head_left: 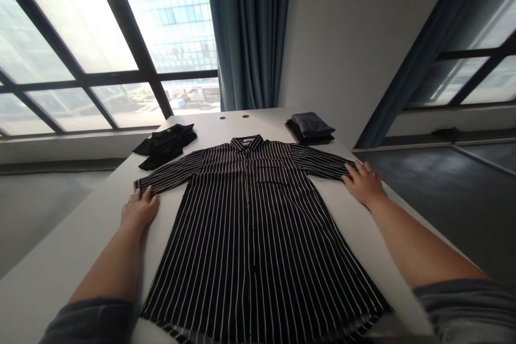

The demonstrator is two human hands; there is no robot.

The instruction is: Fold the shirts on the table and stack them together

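Note:
A black shirt with white stripes (250, 236) lies spread out front side up, its collar at the far end and its hem towards me. Both sleeves stretch out sideways. My left hand (139, 208) rests at the cuff of the left-hand sleeve, fingertips touching its edge and thumb apart from the fingers. On the end of the right-hand sleeve my right hand (364, 183) lies flat with spread fingers, covering part of the cuff. Buttons run down the middle of the shirt, and a chest pocket shows on its right-hand side.
The shirt lies on a white table (100, 231). Dark crumpled clothing (167, 142) sits at the far left, and a stack of folded dark garments (310, 128) at the far right. Beyond the table hang blue curtains (250, 32) beside large windows (177, 16).

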